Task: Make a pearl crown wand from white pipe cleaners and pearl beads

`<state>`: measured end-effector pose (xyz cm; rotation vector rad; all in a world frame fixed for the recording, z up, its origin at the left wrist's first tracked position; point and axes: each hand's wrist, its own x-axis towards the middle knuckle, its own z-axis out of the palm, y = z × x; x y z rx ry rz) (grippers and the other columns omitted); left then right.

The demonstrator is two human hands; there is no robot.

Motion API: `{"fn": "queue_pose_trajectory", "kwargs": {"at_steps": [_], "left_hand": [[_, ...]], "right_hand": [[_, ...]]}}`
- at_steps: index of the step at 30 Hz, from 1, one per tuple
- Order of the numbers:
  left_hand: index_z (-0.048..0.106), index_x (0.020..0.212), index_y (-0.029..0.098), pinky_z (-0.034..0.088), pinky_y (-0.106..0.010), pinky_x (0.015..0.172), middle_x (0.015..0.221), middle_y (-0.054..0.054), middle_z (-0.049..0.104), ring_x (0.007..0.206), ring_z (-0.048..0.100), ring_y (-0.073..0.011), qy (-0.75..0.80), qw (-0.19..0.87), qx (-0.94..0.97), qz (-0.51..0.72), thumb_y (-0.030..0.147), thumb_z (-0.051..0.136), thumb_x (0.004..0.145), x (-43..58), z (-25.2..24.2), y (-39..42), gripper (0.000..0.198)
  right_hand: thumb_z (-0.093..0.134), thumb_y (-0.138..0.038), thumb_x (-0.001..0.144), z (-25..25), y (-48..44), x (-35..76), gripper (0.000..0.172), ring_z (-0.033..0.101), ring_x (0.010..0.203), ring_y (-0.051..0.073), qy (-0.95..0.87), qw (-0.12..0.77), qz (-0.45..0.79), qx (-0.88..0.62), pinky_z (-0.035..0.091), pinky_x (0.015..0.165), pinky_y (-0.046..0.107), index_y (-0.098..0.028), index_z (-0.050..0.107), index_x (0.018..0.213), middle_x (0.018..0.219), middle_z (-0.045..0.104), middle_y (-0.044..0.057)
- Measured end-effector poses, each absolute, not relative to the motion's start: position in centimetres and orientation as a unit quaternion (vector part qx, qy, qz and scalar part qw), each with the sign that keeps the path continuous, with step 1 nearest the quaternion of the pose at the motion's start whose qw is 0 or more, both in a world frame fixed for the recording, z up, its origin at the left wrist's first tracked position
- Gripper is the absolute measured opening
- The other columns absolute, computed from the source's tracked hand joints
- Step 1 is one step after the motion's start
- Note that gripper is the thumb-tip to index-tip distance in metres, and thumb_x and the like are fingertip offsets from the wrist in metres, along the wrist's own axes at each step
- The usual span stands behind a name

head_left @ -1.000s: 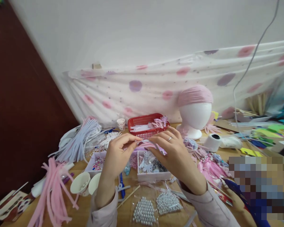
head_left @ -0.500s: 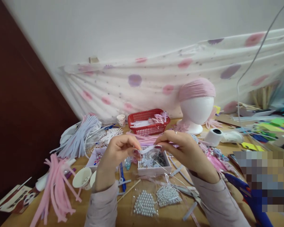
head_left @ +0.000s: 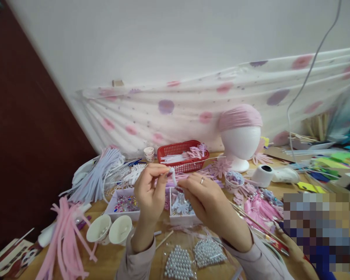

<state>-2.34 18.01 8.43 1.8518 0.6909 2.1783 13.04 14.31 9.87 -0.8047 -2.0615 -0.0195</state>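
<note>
Between my two hands is a short, pale, fuzzy chenille stem, bent near its top end. My left hand pinches the upper end between thumb and fingertips. Closed fingertips of my right hand grip the lower end. A thin pale wire runs from near the left fingertips up and to the right, across the front of the red basket. Below the hands stands a white box with pale flower-shaped pieces, partly covered by my right hand.
Clear bags of silver beads lie in front. Two paper cups and a tray of coloured gems are at left, near pink chenille strips. A white foam head with a pink cap stands behind, right.
The stem was nearly level between my hands and now stands steeply, bent. Its wire has swung from pointing down-right to up-right. My right hand has turned downward, and the view has shifted slightly.
</note>
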Motion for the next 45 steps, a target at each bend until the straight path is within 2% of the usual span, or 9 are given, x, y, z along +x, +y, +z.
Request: {"fn": "queue_pose_trajectory", "kwargs": {"at_steps": [4,8,14,19,26,33,39,42,45], "left_hand": [[0.065,0.090,0.020,0.054,-0.026,0.073,0.086,-0.002,0.070,0.083,0.066,-0.0143,0.264,0.022,0.682,0.682,0.008,0.060,0.089,-3.2,8.7,18.1,0.014],[0.065,0.088,0.020,0.055,-0.025,0.068,0.083,-0.003,0.072,0.077,0.068,-0.0142,0.272,0.041,0.784,0.556,0.006,0.059,0.088,-4.6,10.0,17.2,0.016],[0.067,0.080,0.020,0.054,-0.024,0.052,0.071,-0.003,0.069,0.057,0.065,-0.0135,0.193,0.279,0.825,0.452,0.012,0.062,0.088,-5.8,11.4,15.6,0.012],[0.067,0.083,0.020,0.052,-0.022,0.041,0.075,-0.005,0.067,0.050,0.063,-0.0124,0.117,0.397,0.735,0.536,0.029,0.064,0.090,-4.8,10.5,16.3,0.012],[0.060,0.084,0.019,0.052,-0.018,0.057,0.080,0.001,0.062,0.062,0.061,-0.0080,0.196,0.242,0.629,0.712,0.020,0.062,0.091,-2.8,9.3,17.8,0.008],[0.061,0.092,0.020,0.051,-0.023,0.065,0.087,-0.002,0.064,0.076,0.062,-0.0128,0.269,0.080,0.736,0.617,0.009,0.056,0.091,-4.6,9.7,17.4,0.013],[0.064,0.085,0.020,0.053,-0.026,0.053,0.076,-0.004,0.064,0.061,0.063,-0.0143,0.199,0.284,0.818,0.459,0.019,0.057,0.093,-5.9,11.1,15.4,0.011],[0.065,0.086,0.021,0.052,-0.024,0.044,0.076,-0.004,0.064,0.053,0.062,-0.0130,0.132,0.390,0.771,0.485,0.027,0.059,0.093,-5.2,11.0,14.9,0.011],[0.064,0.088,0.021,0.053,-0.022,0.047,0.079,-0.001,0.062,0.054,0.062,-0.0101,0.117,0.381,0.699,0.594,0.022,0.060,0.093,-3.7,10.4,15.5,0.007]], "right_hand": [[0.046,-0.016,0.098,10.4,13.0,13.3,0.016,0.051,0.070,0.018,-0.847,0.438,-0.030,-0.301,0.041,0.063,0.029,-0.014,0.062,0.096,0.074,0.058,0.004],[0.048,-0.014,0.098,11.5,12.7,15.3,0.018,0.048,0.066,0.016,-0.819,0.474,-0.074,-0.314,0.039,0.061,0.029,-0.015,0.065,0.093,0.069,0.057,0.003],[0.058,-0.020,0.096,12.3,13.9,17.8,0.016,0.056,0.066,0.015,-0.825,0.481,-0.003,-0.297,0.043,0.060,0.026,-0.019,0.070,0.086,0.067,0.061,0.000],[0.056,-0.024,0.098,11.1,16.3,17.3,0.020,0.057,0.065,0.013,-0.821,0.507,0.023,-0.262,0.042,0.058,0.025,-0.017,0.070,0.085,0.067,0.062,0.001],[0.046,-0.018,0.099,10.3,15.0,13.5,0.027,0.049,0.064,0.014,-0.862,0.427,0.044,-0.270,0.038,0.059,0.026,-0.016,0.063,0.077,0.066,0.054,0.001],[0.045,-0.014,0.098,11.5,12.1,14.3,0.019,0.047,0.063,0.015,-0.840,0.454,0.003,-0.297,0.036,0.059,0.028,-0.017,0.061,0.088,0.068,0.054,0.002],[0.053,-0.016,0.095,12.6,13.0,17.9,0.016,0.053,0.065,0.016,-0.825,0.461,0.000,-0.325,0.039,0.059,0.027,-0.018,0.066,0.088,0.066,0.058,0.001],[0.052,-0.018,0.096,12.2,14.4,18.1,0.019,0.053,0.062,0.014,-0.845,0.438,0.058,-0.301,0.039,0.057,0.025,-0.018,0.068,0.087,0.066,0.060,0.000],[0.047,-0.019,0.097,11.5,15.4,16.8,0.025,0.047,0.058,0.012,-0.860,0.398,0.100,-0.304,0.035,0.055,0.025,-0.017,0.065,0.079,0.063,0.055,-0.001]]}}
